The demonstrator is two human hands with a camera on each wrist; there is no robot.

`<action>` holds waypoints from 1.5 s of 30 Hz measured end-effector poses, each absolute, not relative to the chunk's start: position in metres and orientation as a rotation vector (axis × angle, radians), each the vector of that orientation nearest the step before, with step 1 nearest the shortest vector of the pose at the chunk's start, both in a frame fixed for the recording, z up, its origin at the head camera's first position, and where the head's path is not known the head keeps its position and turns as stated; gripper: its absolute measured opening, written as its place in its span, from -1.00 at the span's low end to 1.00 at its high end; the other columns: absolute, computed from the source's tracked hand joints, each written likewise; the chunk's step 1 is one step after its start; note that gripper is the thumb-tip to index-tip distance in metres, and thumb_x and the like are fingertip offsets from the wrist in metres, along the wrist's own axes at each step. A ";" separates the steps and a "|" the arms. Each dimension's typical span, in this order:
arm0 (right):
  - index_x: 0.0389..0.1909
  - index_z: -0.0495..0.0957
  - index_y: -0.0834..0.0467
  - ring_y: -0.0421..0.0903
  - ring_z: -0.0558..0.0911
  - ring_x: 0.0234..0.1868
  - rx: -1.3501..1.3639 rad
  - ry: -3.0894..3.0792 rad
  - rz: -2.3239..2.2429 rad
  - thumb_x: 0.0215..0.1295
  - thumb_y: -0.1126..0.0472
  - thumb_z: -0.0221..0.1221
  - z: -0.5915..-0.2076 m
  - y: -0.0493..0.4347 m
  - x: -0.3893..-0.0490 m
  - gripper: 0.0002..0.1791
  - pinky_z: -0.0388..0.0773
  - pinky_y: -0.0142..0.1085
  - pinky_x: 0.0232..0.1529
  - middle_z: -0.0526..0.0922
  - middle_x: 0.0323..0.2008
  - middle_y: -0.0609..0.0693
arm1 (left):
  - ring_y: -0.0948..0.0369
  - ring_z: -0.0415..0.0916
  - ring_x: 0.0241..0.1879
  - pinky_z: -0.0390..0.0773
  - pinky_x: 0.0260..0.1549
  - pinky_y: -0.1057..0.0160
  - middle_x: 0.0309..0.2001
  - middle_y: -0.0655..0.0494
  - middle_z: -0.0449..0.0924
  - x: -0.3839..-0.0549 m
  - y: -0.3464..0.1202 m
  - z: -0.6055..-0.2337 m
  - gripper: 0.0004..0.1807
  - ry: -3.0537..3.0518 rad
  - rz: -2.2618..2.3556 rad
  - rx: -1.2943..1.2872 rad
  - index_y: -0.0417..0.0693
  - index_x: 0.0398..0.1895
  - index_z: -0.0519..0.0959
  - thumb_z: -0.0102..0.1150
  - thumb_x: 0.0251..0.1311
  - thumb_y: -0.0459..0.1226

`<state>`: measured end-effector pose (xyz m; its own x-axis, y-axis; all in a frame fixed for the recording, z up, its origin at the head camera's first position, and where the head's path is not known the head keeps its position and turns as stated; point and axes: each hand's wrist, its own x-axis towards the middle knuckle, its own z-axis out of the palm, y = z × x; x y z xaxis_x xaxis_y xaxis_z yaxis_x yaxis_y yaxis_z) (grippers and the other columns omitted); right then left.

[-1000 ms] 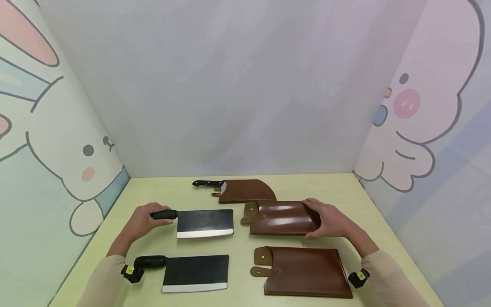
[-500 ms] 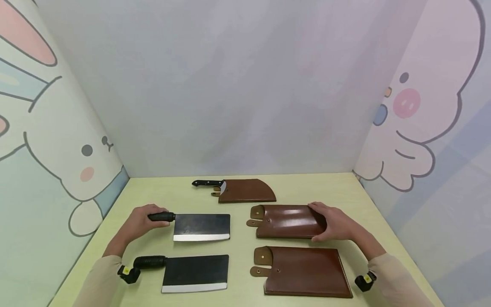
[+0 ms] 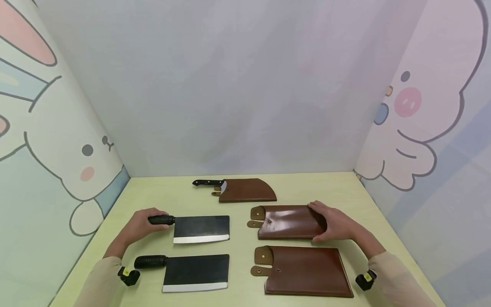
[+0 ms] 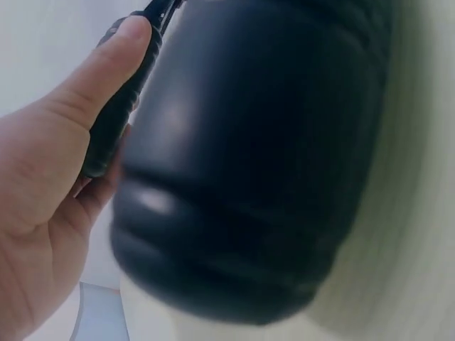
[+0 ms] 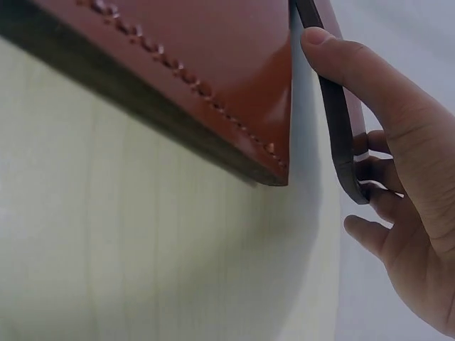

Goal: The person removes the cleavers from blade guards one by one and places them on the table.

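My left hand [image 3: 140, 224] grips the black handle of a cleaver [image 3: 201, 226], whose broad dark blade points right with its bright edge toward me. In the left wrist view, the thumb lies along that ribbed handle [image 4: 117, 117], fingers behind it. My right hand [image 3: 337, 221] holds the right end of a brown leather knife sheath [image 3: 291, 219], thumb at the near edge and fingers at the far one. The sheath's snap flap and strap face the blade, a gap between them. The right wrist view has the sheath's edge [image 5: 335, 114] between thumb and fingers.
Nearer me lie a second cleaver [image 3: 195, 273] and, right of it, a second brown sheath [image 3: 307, 270]. At the back rests a black-handled knife [image 3: 207, 183] in its rounded sheath [image 3: 247, 190]. Walls with cartoon animals enclose the pale table [image 3: 161, 194] on three sides.
My left hand has drawn the cleaver slightly toward me and to the left. My right hand has moved its sheath slightly right and toward me, widening the gap. The other things stay put.
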<state>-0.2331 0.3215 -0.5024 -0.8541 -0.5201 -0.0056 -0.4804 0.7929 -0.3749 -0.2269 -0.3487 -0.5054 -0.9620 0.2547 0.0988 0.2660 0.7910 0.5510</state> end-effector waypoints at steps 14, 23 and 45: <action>0.56 0.17 0.16 0.28 0.25 0.51 -0.771 2.852 -0.563 -0.14 -0.48 0.47 -0.514 0.326 -0.233 0.34 0.42 0.20 0.25 0.24 0.52 0.23 | 0.06 0.55 -0.05 0.51 -0.10 -0.03 0.01 -0.01 0.68 -0.227 -0.351 -0.516 -0.45 -2.990 -0.898 -0.435 -0.06 0.10 0.69 0.51 0.10 0.01; 0.58 0.14 0.17 0.29 0.20 0.53 -0.768 2.819 -0.567 -0.16 -0.53 0.44 -0.516 0.327 -0.235 0.39 0.38 0.21 0.28 0.21 0.54 0.23 | -0.06 0.57 0.04 0.50 -0.01 -0.13 0.04 -0.08 0.69 -0.231 -0.350 -0.520 -0.46 -3.043 -0.851 -0.431 -0.11 0.11 0.69 0.51 0.12 -0.03; 0.47 0.36 0.23 0.23 0.46 0.38 -0.777 2.935 -0.535 0.21 -0.41 0.29 -0.494 0.319 -0.244 0.02 0.43 0.16 0.27 0.47 0.38 0.21 | -0.19 0.53 0.18 0.50 0.11 -0.23 0.17 -0.16 0.62 -0.234 -0.336 -0.503 -0.45 -3.007 -0.900 -0.485 -0.18 0.21 0.62 0.23 0.40 0.05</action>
